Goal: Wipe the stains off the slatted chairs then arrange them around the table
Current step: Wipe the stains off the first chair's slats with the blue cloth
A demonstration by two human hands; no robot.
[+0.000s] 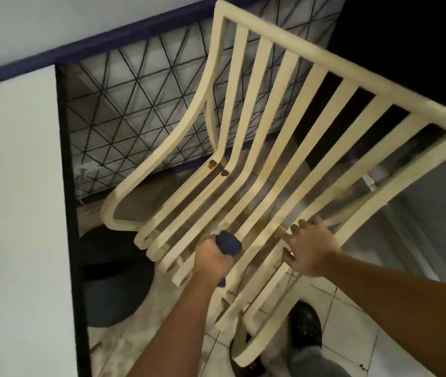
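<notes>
Head view, chair: The cream wooden slatted chair point(292, 123) is tipped toward me. It is just beside the white table with the dark blue edge point(12, 172). Its seat is under my hands.
Left hand: My left hand point(211, 259) is curled tight round a dark blue cloth point(228, 242), right at the seat slats.
Right hand: My right hand point(310, 250) lies spread out flat on the slats.
Stains: I see brown smudges point(257, 227) on the seat slats between my hands.
How to do it well: I think I should rub along each slat, not across it. I should press hard on the brown bits and push the cloth into the gaps too. My right hand should push down so the chair cannot slip.
Floor: There are pale tiles point(352, 308) and a black shoe point(306, 327).
Writing: I can read no words or brand anywhere.
</notes>
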